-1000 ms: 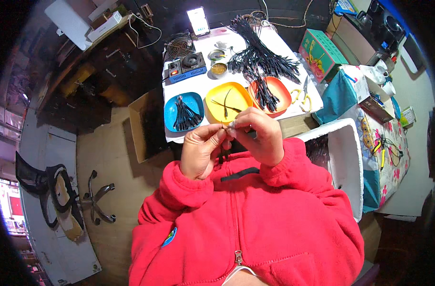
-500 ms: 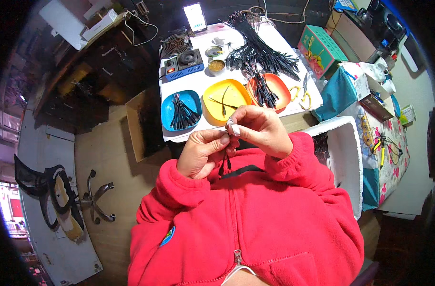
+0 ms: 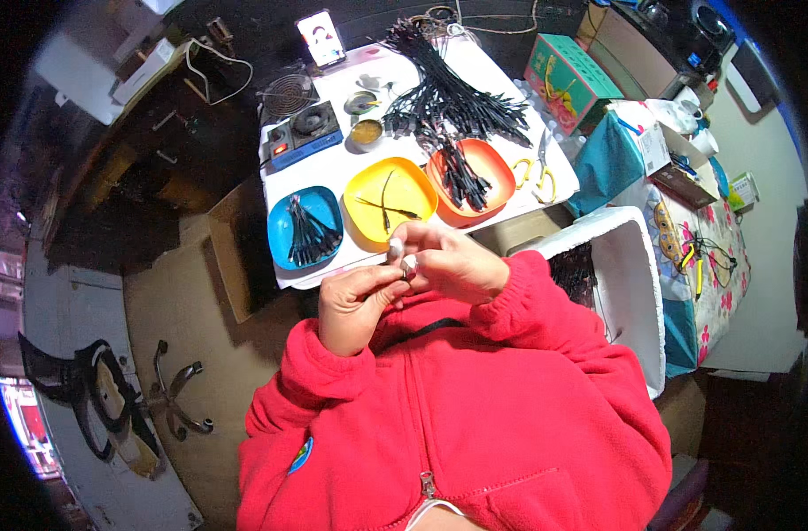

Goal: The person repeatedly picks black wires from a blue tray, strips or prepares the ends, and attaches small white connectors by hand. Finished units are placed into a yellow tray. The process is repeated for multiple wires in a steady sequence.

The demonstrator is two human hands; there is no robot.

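The hands meet at the centre of the clock. The left hand (image 3: 351, 305) has its thumb and forefinger pinched together on a small dark piece (image 3: 406, 273), mostly hidden by the fingers; the right hand (image 3: 452, 265) curves round it, fingertips near the piece, but whether they grip it cannot be told.

Around them, on the white table (image 3: 311, 175), left to right: a blue tray (image 3: 282, 214) at ten o'clock holds a fan of short black cables (image 3: 312, 237); a blue stove (image 3: 306, 134) sits at eleven; a metal cup (image 3: 366, 134) with amber contents stands between eleven and twelve. At about twelve, a yellow tray (image 3: 362, 217) carries crossed black cables (image 3: 409, 213). Beyond lies a large black cable bundle (image 3: 461, 99). An orange tray (image 3: 495, 168) at one holds more black cables (image 3: 461, 180), and yellow-handled scissors (image 3: 541, 170) lie at two.
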